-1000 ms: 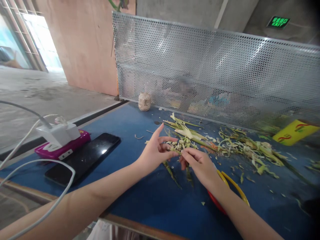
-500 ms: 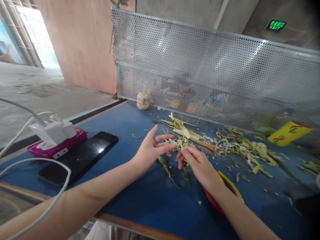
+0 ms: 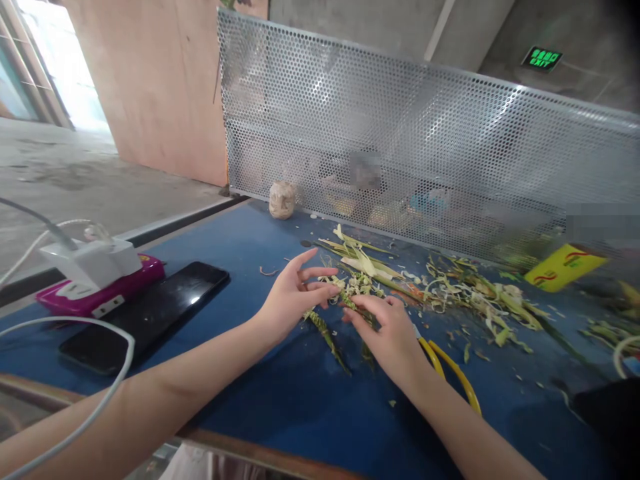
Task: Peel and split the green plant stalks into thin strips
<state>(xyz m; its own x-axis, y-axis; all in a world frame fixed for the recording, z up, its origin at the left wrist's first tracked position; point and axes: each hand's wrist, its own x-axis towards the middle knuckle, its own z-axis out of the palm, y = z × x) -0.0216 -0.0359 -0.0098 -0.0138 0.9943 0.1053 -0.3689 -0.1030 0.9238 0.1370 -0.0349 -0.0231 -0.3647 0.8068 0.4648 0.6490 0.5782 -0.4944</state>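
Note:
My left hand (image 3: 290, 298) and my right hand (image 3: 387, 333) meet over a blue table (image 3: 250, 253), both pinching a thin green braided strip of leaf (image 3: 327, 333). The strip runs from my fingertips down toward the near edge. The left index finger sticks out while thumb and other fingers close on the strip. My right hand's fingers curl over its upper end. Just behind lies a heap of pale green and yellow leaf scraps (image 3: 450, 293).
A black phone (image 3: 150, 313), a magenta power bank (image 3: 100, 293) and a white charger (image 3: 90, 260) with cables lie at left. Yellow-handled scissors (image 3: 450, 373) rest under my right forearm. A perforated metal screen (image 3: 425, 147) walls the far edge; a twine ball (image 3: 281, 199) and a yellow packet (image 3: 565, 267) sit by it.
The view has drifted left and down a little. My hands stay together on the strip; the right hand has shifted slightly toward the left hand and lower.

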